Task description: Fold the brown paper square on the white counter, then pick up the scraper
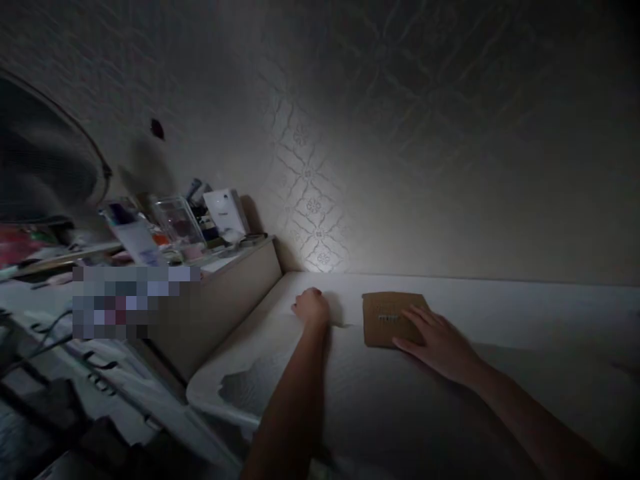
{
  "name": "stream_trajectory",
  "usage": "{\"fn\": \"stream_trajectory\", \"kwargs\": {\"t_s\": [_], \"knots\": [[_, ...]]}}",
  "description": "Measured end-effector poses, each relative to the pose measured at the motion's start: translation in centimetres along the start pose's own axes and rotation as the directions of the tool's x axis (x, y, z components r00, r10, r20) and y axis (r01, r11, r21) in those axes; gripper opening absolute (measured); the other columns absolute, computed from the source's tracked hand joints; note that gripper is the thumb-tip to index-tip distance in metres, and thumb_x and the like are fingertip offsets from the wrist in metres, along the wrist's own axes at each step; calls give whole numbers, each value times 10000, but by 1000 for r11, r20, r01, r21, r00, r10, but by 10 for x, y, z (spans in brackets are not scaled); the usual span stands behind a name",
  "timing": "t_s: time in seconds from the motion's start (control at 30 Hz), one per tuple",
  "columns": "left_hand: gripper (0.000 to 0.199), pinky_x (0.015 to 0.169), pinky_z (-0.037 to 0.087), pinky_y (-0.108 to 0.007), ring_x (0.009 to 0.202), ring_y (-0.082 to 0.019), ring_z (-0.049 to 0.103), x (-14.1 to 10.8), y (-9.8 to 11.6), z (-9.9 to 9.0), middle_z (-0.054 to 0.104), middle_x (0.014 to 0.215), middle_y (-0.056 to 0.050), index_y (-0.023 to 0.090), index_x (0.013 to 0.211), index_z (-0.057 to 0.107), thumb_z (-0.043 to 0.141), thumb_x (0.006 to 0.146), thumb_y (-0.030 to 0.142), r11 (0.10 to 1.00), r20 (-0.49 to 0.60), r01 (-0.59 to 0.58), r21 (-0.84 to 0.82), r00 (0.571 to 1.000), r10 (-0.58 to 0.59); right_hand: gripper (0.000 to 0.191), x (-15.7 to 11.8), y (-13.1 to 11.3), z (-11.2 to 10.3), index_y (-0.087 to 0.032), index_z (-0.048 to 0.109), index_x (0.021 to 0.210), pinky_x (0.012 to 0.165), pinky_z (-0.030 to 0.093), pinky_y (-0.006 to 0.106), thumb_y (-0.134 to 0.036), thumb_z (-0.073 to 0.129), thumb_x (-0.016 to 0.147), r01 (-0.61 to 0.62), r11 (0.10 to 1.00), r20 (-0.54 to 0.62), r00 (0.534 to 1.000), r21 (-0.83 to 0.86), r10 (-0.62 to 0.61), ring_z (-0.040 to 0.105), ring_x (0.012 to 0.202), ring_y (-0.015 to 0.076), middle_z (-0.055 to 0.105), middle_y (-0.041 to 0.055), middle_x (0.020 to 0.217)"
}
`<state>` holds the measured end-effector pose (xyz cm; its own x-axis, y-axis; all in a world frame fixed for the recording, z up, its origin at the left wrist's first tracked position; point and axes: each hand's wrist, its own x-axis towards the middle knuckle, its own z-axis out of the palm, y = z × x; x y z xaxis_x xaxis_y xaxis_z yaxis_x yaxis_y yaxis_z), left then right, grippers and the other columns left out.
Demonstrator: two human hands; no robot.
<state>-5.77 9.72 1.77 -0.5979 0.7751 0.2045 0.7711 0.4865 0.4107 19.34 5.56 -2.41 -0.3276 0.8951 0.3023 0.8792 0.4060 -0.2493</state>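
Note:
A flat brown rectangle point(377, 323), like a kraft-paper cover or cardboard piece with small print on it, lies on the white surface near the wall. Across its right side rests my right hand point(435, 340), fingers stretched out and apart. To the left of the brown piece, my left hand point(311, 305) is curled closed on the white surface, close to the wall. Whatever may be inside its fingers is hidden from this angle. A gap separates the left hand from the brown piece.
On the left stands a white dresser point(235, 293) with dark handles. It carries a white box point(226, 212), a clear container point(179, 223), a bottle point(133, 237) and a round mirror point(45, 153). Patterned wallpaper point(400, 167) covers the wall behind. The light is dim.

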Motion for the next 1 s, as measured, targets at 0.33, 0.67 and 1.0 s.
{"fn": "stream_trajectory", "kwargs": {"t_s": [0.33, 0.67, 1.0], "knots": [[307, 885, 378, -435, 1104, -272, 508, -4, 3, -4, 626, 1124, -84, 234, 1074, 609, 492, 790, 226, 1000, -50, -6, -11, 999, 5, 738, 0, 2, 2, -170, 475, 1285, 1038, 290, 436, -686, 346, 773, 22, 1000, -21, 1000, 17, -22, 345, 1278, 278, 416, 120, 1374], [238, 676, 450, -206, 716, -131, 611, -30, 37, -9, 707, 851, -28, 152, 922, 698, 583, 749, 267, 683, 398, -589, -433, 555, 730, 711, 1, 2, 2, -176, 470, 1288, 1027, 304, 444, -663, 356, 783, 33, 999, -27, 999, 29, -32, 366, 1262, 283, 423, 120, 1369], [209, 640, 443, -203, 712, -136, 608, -37, 42, -4, 696, 787, -29, 141, 838, 696, 567, 754, 282, 695, 383, -610, -380, 581, 719, 727, 1, 2, 2, -159, 472, 1286, 1035, 295, 439, -667, 359, 778, 28, 1000, -15, 999, 10, -28, 355, 1270, 278, 406, 125, 1381]]}}
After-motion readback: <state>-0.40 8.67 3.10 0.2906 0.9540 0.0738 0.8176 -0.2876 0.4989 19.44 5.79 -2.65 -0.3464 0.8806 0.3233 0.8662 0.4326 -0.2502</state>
